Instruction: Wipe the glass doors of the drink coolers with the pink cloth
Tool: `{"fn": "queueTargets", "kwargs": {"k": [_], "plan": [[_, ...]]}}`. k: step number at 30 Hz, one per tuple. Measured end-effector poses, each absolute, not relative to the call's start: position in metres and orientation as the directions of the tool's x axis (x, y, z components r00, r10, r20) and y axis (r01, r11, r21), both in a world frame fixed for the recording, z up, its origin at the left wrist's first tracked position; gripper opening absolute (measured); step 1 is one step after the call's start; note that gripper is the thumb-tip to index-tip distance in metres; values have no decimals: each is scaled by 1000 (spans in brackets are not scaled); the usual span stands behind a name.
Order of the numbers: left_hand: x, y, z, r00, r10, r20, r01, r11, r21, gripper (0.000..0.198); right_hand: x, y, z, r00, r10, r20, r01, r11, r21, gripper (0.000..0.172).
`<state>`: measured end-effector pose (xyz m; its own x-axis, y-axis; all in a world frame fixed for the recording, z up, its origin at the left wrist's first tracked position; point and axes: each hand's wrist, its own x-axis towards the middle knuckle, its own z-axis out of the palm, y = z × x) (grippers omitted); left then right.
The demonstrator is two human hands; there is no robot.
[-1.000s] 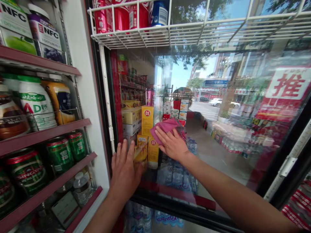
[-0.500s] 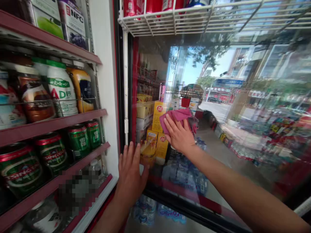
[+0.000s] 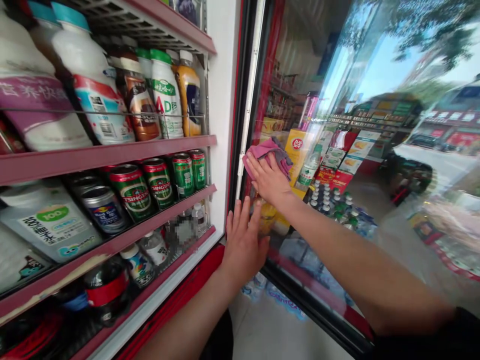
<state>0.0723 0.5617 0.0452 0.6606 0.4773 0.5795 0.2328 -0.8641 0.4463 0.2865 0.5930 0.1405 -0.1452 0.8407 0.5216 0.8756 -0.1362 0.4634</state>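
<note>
My right hand [image 3: 273,184] lies flat with fingers stretched over a pink and grey cloth [image 3: 276,146], pressing it to the glass door [image 3: 337,70]. The cloth is bunched and sits close to the door's left edge, near a white vertical strip [image 3: 248,107]. Just below it, my left hand [image 3: 242,245] is open, fingers up and apart, at the lower left of the door. It holds nothing. Whether its palm touches the glass or the frame, I cannot tell.
On the left, cooler shelves [image 3: 157,150] hold plastic bottles, green beer cans [image 3: 131,192] and a dark bottle with a red label [image 3: 107,287]. Yellow boxes [image 3: 296,145] and packs of water bottles [image 3: 292,297] show through or beyond the door. Street reflections cover the glass.
My right hand and the cloth have moved left across the glass, toward the door's left edge. The view has turned left and shows more shelves. My left hand stays open near that edge.
</note>
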Motion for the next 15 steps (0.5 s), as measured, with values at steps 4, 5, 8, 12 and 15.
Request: {"fn": "queueTargets", "kwargs": {"k": [4,5,8,12,15], "plan": [[76,558,47,661,485,573,244,-861,446,96,288,568,141,-148,864,482,883,-105,458,95],[78,556,47,660,484,574,245,-862,445,97,288,557,141,-145,867,476,884,-103,457,95],[82,547,50,663,469,584,239,-871,429,97,290,521,139,-127,868,480,886,-118,449,94],[87,532,52,667,427,610,211,-894,395,93,293,466,134,-72,866,495,875,-182,448,97],[92,521,52,662,393,638,179,-910,375,91,296,422,132,-14,865,502,850,-254,461,98]]}}
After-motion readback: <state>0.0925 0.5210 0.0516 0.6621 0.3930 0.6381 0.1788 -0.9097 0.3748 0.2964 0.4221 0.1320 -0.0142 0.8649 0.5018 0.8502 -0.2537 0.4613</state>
